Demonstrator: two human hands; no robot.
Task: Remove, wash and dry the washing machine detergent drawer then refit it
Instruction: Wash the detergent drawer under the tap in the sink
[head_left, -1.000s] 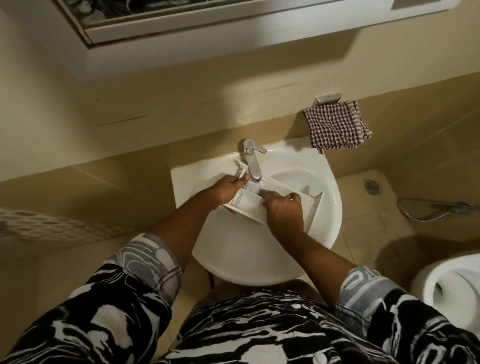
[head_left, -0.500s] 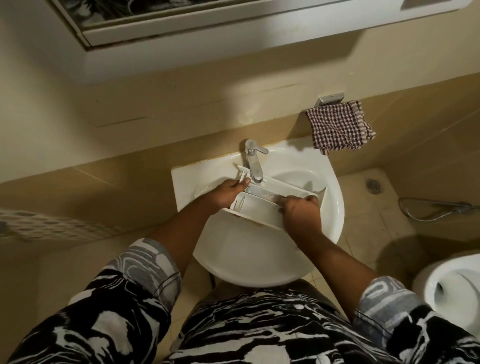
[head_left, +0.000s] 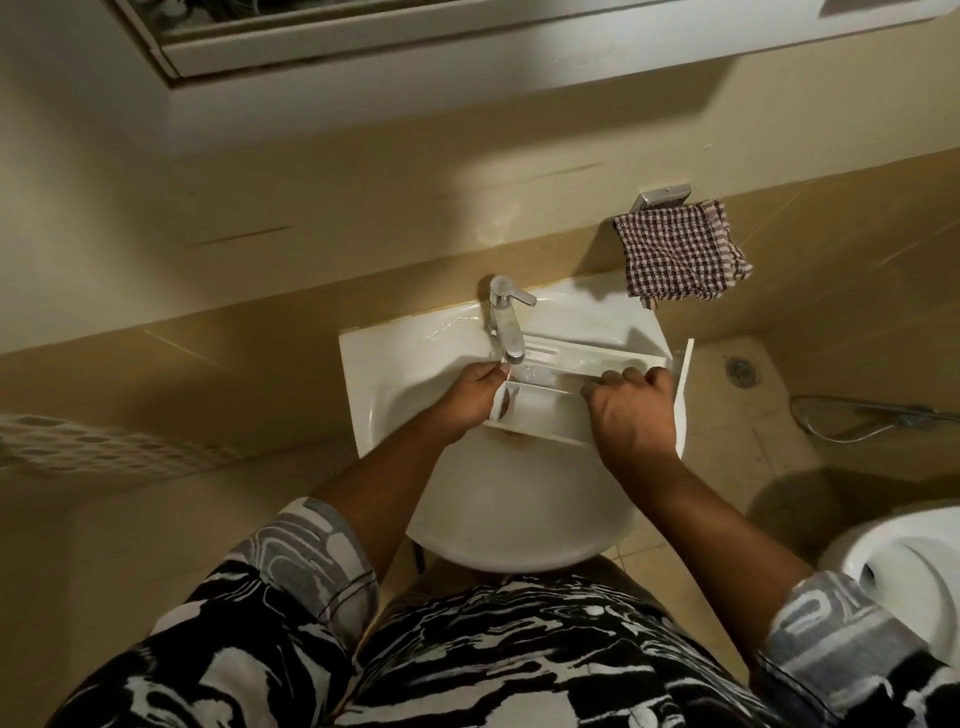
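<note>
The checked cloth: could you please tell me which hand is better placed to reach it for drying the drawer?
Right, probably. The checked cloth hangs right of the sink, on the side where the right hand grips the drawer. The left hand holds its other end by the tap.

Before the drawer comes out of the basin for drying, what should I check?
1. Left hand grip on the detergent drawer: ok, fingers curled on its left end.
2. Right hand grip: ok, fingers hooked over a drawer wall.
3. Drawer under the tap: ok, its left part sits below the spout.
4. Water off: cannot tell.
5. Drying cloth at hand: ok, checked cloth hangs on the wall right of the tap.
6. Drawer rinsed clean: cannot tell.
</note>
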